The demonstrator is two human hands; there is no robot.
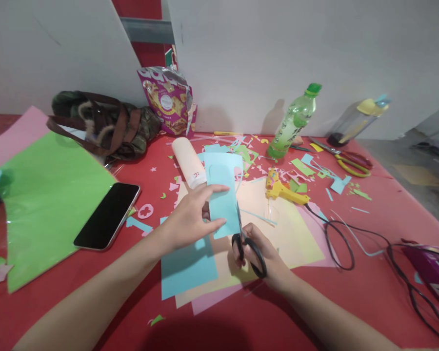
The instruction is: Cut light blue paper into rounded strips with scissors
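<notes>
Red-covered bench [398, 209] against white wall panels [241, 63], plenty of scraps about. Step in hand looks like trimming a light-blue rectangular paper piece [223, 204], raised mid-bench over a loose stack of cream, yellow and pink paper sheets [296, 239]. Left hand [190, 214] pinches its left side, thumb and one finger apart on the face, other fingers partly hidden behind. Right hand [269, 256] is wrapped round the loops of black-handled metal scissors [240, 226], blades at the lower right edge; can't tell how far they're parted. To do it well: hold the paper taut, fingertips well left of the blade line. Feed paper into the blades rather than chase it with the wrist; long strokes, no full snap at the tips, else the edge steps. Watch the sheets below, easy to nick. Yellow plastic glue gun [287, 192] and its black cord sit clear, to the right.
</notes>
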